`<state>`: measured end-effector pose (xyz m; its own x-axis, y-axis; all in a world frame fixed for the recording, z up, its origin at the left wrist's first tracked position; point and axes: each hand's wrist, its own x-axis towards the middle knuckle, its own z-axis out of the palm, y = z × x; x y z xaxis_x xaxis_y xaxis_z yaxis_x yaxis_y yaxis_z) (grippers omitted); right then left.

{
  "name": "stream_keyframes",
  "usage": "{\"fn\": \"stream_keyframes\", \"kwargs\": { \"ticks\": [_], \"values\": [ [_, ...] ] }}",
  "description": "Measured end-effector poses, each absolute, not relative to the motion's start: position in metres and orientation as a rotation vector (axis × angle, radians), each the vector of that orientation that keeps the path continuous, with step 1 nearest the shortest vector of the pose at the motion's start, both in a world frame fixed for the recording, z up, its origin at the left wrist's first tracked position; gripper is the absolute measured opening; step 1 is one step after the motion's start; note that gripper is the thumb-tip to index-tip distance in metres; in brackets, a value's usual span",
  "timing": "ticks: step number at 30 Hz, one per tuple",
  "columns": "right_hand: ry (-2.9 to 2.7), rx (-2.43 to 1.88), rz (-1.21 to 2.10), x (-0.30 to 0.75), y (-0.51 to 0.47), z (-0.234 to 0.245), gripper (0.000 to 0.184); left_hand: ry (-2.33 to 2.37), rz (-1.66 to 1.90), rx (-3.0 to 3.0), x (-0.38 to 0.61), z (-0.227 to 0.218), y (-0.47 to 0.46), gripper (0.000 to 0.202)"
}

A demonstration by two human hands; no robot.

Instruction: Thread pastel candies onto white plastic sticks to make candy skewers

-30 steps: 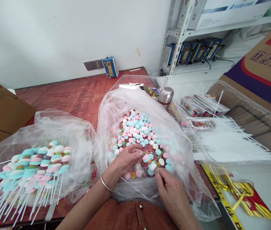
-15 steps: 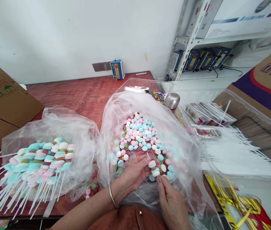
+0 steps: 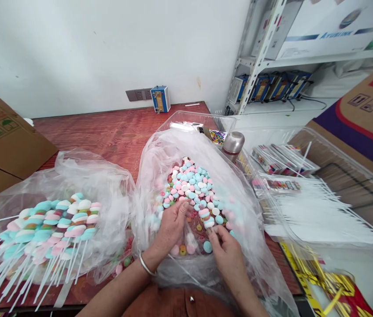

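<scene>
Head view: a stack of rounded pastel sweets [image 3: 207, 217] is pinched by the right hand [image 3: 226, 250] over a filmy plastic bag [image 3: 163, 149].
Beside loose disc-shaped sweets [image 3: 191, 178], the left hand [image 3: 172, 221] is curled; its grip cannot be told.

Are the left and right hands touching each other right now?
Apart. The head view shows a plain gap, with a yellowish candy ring visible in it, between the left hand and the right hand.
</scene>
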<state>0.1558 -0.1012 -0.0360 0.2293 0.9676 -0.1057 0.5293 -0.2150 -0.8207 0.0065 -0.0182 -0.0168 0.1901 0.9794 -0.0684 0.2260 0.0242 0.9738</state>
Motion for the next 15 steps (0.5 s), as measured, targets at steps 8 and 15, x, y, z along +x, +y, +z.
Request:
{"fn": "stream_keyframes", "kwargs": {
  "ticks": [8, 15],
  "values": [
    [-1.469, -1.938, 0.753, 0.126, -0.028, -0.027, 0.028, 1.549, 0.698, 2.299, -0.013, -0.028, 0.023, 0.012],
    [-1.480, -1.986, 0.716, 0.108, -0.013, -0.037, 0.014, 1.597, 0.704, 2.280, -0.014, -0.040, 0.015, 0.011]
  ]
}}
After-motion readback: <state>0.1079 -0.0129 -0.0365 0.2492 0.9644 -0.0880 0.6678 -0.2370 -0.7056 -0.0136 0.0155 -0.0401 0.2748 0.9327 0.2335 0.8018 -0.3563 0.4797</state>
